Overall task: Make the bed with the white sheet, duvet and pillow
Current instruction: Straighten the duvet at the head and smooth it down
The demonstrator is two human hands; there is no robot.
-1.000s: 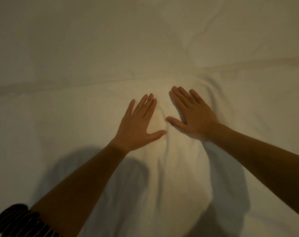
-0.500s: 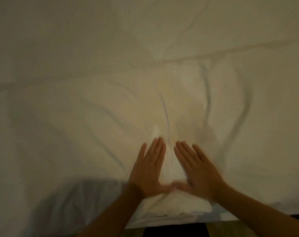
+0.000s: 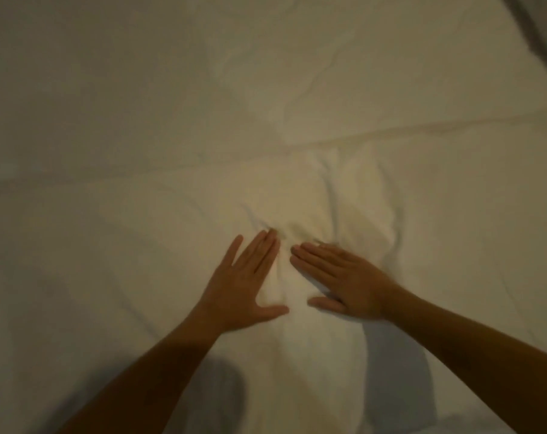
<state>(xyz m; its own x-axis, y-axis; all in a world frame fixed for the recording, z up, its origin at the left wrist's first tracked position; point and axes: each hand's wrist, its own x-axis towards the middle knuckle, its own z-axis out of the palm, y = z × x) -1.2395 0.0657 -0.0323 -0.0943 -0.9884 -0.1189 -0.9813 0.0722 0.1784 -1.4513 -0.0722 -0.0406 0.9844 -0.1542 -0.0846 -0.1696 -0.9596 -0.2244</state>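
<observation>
Surface: white bedding (image 3: 115, 252) is lying creased (dim).
Left hand (image 3: 245, 285): is pressing flat, fingers straight.
Right hand (image 3: 344, 278): is pressing likewise.

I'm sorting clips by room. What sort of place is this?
Probably a bedroom. White bedding fills almost the whole view, with a long edge running across it and creases near the middle. The left hand and right hand lie flat on it, fingers straight.

Two hands, left hand (image 3: 245, 286) and right hand (image 3: 347, 285), both nearer than the one long ridge (image 3: 172, 166). Two white bedding layers (image 3: 93, 277) (one either side of the ridge). One grey patch (image 3: 544, 32) beyond it.
</observation>
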